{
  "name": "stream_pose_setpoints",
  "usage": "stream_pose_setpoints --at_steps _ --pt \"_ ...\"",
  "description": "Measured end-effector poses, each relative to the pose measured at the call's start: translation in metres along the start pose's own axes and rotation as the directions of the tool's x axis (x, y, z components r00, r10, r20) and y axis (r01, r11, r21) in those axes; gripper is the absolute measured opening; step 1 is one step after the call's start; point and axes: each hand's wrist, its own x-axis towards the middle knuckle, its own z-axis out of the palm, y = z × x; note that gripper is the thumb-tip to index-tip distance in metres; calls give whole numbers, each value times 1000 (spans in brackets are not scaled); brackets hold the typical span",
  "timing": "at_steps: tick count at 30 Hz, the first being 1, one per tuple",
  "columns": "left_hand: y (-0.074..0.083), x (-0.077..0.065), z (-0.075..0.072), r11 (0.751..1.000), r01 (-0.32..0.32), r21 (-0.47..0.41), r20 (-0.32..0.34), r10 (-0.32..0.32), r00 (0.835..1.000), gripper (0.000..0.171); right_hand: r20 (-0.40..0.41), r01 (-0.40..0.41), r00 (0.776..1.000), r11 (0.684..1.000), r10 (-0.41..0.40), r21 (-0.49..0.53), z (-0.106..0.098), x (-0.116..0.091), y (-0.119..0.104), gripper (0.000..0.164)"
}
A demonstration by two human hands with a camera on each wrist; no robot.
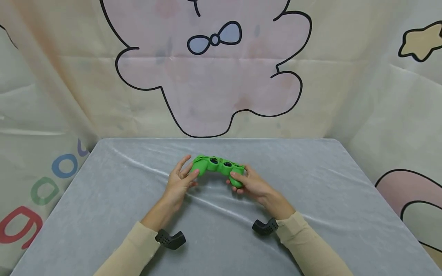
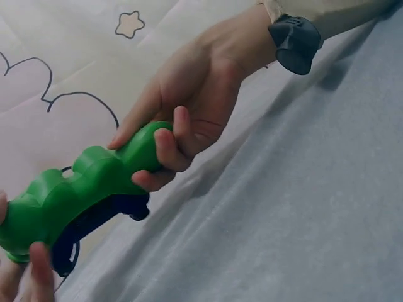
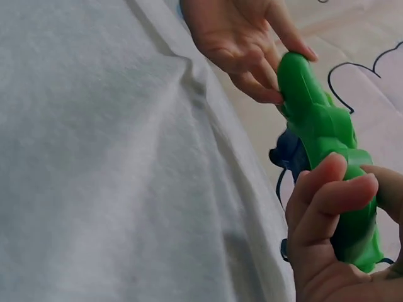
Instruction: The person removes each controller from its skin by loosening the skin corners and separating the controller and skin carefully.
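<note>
A green game controller (image 1: 221, 167) with two dark thumbsticks is held up over the grey cloth, in the middle of the head view. Its left grip is pinched between the thumb and fingers of my left hand (image 1: 177, 188), with the index finger stretched out. My right hand (image 1: 258, 188) grips the other end, thumb on the near side and fingers curled beneath. Seen from the left wrist, the green looks like a soft cover, and a dark blue part (image 2: 94, 217) shows along its lower side. The right wrist view has my right hand (image 3: 321, 233) wrapped round the lower end.
The grey cloth-covered table (image 1: 86, 214) has a few creases. Behind it hangs a cream backdrop (image 1: 331, 76) with a pink cartoon figure. Black wrist mounts sit on the left cuff (image 1: 170, 240) and the right cuff (image 1: 265, 226).
</note>
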Motion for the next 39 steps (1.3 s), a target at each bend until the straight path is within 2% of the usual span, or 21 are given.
stream_pose_setpoints --at_steps 3,6,9,13,17,21,26,33,36,39 --pt "-1 -2 0 1000 -18 24 -63 19 998 65 -14 -2 1000 1000 2 9 4 0 2 43" --pt "-1 -2 0 999 -30 26 -78 32 996 63 -21 9 1000 1000 -8 11 4 0 3 40" --pt "-1 -1 -2 1000 -19 22 -35 19 999 62 -27 13 1000 1000 -13 9 3 -1 4 38" --pt "-1 0 -5 998 0 59 60 -3 998 63 -31 9 999 1000 -9 2 0 -1 4 42" --pt "-2 0 -4 998 -12 69 107 5 994 66 9 17 1000 1000 -17 -13 -2 -1 3 43" --pt "-1 0 -1 997 -9 79 96 1 995 67 42 18 999 1000 -17 -18 -1 -3 2 39" --pt "-4 0 4 995 -21 101 40 17 999 62 -2 31 1000 999 -31 -20 2 -5 2 36" --pt "-6 1 5 996 -55 67 -35 58 998 50 -51 85 995 996 -87 -28 8 -6 0 28" --pt "-5 1 3 994 -53 91 -43 57 997 48 -46 108 993 994 -109 -24 9 -6 -3 29" --pt "-3 0 1 993 -49 104 -6 50 999 44 -42 116 992 993 -117 -15 8 -5 -5 32"
